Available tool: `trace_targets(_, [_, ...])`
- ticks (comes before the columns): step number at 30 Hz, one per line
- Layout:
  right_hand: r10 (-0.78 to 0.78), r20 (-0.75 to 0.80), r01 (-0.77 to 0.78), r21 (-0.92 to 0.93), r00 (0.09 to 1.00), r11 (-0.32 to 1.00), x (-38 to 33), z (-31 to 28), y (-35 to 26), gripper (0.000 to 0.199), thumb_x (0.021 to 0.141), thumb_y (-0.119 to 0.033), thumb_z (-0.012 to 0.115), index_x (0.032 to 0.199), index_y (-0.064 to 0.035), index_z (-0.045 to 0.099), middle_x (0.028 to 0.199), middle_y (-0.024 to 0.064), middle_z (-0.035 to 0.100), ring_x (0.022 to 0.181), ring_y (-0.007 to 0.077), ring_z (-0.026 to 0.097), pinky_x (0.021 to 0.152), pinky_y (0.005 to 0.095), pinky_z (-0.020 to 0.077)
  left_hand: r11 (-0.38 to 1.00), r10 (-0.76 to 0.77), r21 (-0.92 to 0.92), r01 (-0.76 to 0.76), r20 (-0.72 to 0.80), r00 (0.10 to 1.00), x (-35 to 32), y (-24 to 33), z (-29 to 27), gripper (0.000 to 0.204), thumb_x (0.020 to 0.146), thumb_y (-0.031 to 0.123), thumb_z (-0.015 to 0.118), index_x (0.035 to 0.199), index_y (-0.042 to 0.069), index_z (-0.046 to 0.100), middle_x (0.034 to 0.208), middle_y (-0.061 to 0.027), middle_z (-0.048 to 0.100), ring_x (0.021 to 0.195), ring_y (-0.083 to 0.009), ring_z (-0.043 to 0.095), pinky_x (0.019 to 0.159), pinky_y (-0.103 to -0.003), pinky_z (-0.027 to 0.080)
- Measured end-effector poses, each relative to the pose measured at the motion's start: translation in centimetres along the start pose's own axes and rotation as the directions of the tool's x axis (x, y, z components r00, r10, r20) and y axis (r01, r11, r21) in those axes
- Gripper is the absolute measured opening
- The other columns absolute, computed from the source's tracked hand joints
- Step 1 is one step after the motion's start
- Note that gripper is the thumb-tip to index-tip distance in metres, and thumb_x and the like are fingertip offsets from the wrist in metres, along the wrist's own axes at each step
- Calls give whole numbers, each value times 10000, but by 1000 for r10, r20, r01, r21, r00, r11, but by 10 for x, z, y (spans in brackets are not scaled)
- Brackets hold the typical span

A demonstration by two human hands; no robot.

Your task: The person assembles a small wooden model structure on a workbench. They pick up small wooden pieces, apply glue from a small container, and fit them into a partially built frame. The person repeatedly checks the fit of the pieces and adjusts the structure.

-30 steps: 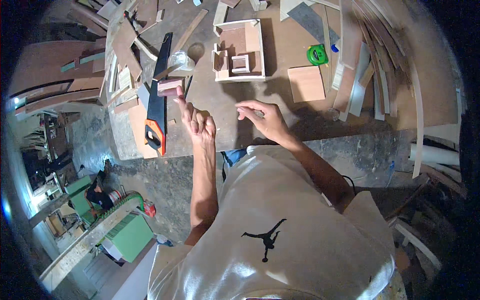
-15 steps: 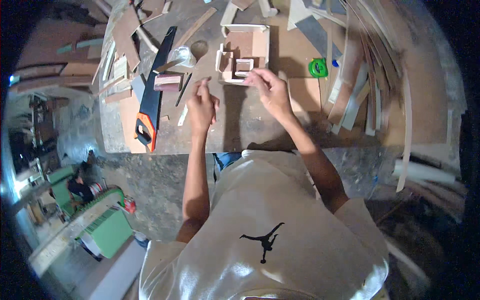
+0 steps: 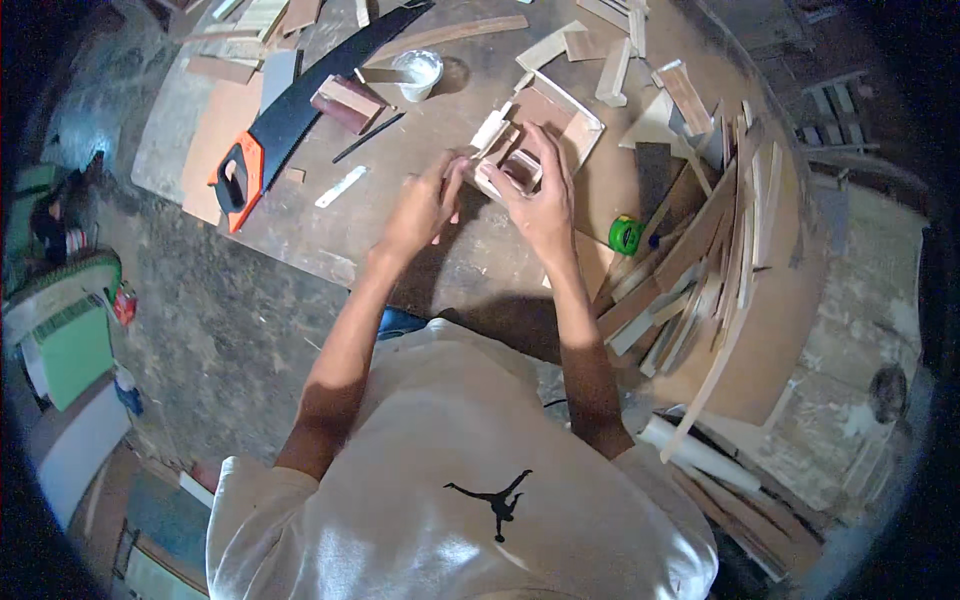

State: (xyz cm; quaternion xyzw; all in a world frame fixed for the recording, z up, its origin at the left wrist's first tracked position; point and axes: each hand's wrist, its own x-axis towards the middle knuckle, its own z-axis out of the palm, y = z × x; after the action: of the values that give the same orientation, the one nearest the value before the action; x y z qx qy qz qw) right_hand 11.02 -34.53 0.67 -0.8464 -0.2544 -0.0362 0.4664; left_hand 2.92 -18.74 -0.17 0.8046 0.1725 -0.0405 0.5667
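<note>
A small open wooden box with low pale walls and a brown base sits turned at an angle on the workbench. Inside its near end is a little square wooden frame. My right hand reaches over the near wall, its thumb and fingers closed around this frame. At the box's near left corner are the fingertips of my left hand. Its fingers are curled together, and whatever they may hold is hidden.
Left of the box lie a handsaw with an orange handle, a dark red block, a black pencil and a white strip. A cup of white paste stands behind. Right are a green tape measure and stacked wood strips.
The view has turned, so the bench appears rotated. My left hand has come over to the box's corner. My right hand has gone from the near wall to around the little frame.
</note>
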Motion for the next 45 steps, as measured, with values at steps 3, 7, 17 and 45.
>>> trace_targets(3, [-100,-7,99,-60,995,993,6,6,-1,693,773,-194,825,1366,-51,497,1315,201,533,1223,375,512,1028,453,427,998,-9,-61,6,-49,999,1,-12,13,321,1027,254,518,1319,123,548,553,-89,600,345,-169,509,365,-345,423])
trace_targets(7, [-149,42,152,-87,988,984,12,10,7,620,769,-167,824,1316,-47,558,1315,182,544,1192,357,545,1000,439,454,989,-32,-145,17,-100,994,6,-18,25,330,1021,285,536,1307,122,548,567,-89,598,365,-171,524,375,-351,426])
trace_targets(17, [-119,98,129,-101,988,986,10,20,19,514,773,-149,821,1244,-70,632,1284,154,585,1167,331,579,984,422,471,988,-10,-155,-12,-143,990,7,-27,35,278,1003,274,564,1203,89,510,725,-205,632,633,-391,587,510,-482,468])
trace_targets(45, [-138,204,184,-228,969,956,17,21,27,565,795,-160,800,1313,-98,583,1284,161,604,1205,346,550,1001,443,434,947,5,-315,-71,-205,979,12,-42,45,333,990,287,606,1239,109,473,551,-56,569,378,-152,501,362,-352,362])
